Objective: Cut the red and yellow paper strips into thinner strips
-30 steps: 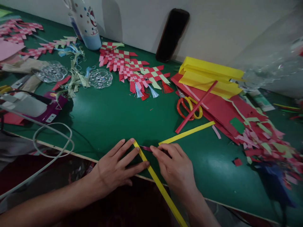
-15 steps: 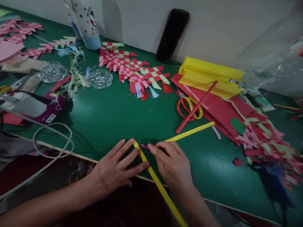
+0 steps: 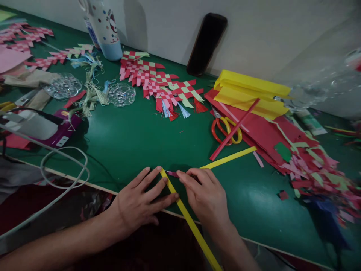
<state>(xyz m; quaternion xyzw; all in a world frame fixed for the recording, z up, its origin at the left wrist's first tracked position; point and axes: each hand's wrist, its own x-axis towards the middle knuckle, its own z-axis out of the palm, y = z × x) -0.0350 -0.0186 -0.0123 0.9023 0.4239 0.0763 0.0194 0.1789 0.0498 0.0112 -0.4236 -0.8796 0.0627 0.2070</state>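
Note:
My left hand (image 3: pixel 141 197) lies with its fingers spread, the tips pressing a yellow paper strip (image 3: pixel 188 215) onto the table by its upper end. From there the strip runs down over the table's front edge. My right hand (image 3: pixel 207 194) is closed on a slim purple tool with a thin metal tip (image 3: pixel 171 173); most of it is hidden in the fingers. Its tip touches or nearly touches the strip near its upper end. Behind the right hand, another yellow strip (image 3: pixel 229 157) lies on the green table, its near end hidden by that hand.
Scissors (image 3: pixel 226 130) lie under a red strip (image 3: pixel 234 130). Folded yellow paper (image 3: pixel 251 92) rests on red sheets (image 3: pixel 261 133), beside paper scraps (image 3: pixel 318 177). Woven paper fish (image 3: pixel 158 81) lie behind, near a bottle (image 3: pixel 108 34) and a leaning phone (image 3: pixel 207 43). A white cable (image 3: pixel 64 186) loops at left.
Both hands and the yellow strip stay almost in place. The tool's tip shows slightly more clearly beside the strip, and the whole view has shifted a little.

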